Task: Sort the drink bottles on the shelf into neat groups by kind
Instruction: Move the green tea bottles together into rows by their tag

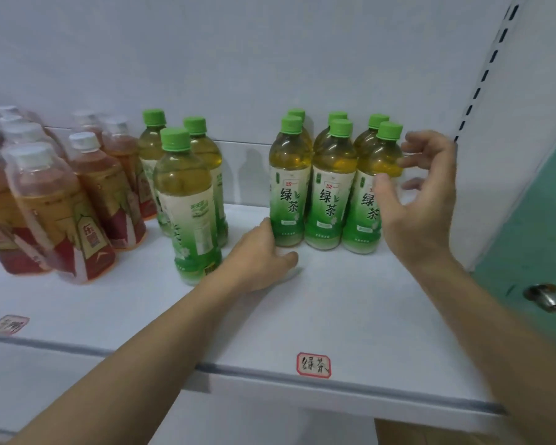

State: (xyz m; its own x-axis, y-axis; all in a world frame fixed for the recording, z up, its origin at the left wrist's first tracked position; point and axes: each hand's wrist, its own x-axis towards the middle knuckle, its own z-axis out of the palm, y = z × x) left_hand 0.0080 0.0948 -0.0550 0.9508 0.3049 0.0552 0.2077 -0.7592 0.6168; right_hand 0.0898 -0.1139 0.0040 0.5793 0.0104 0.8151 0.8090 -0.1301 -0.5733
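Six green tea bottles [331, 187] are grouped upright at the right of the white shelf [302, 316]. The left hand [257, 255] is laid flat against the group's base; the right hand [421, 194] is held spread beside it. Three more green-capped bottles [187, 200] and red-labelled bottles [61, 200] are seen further left.
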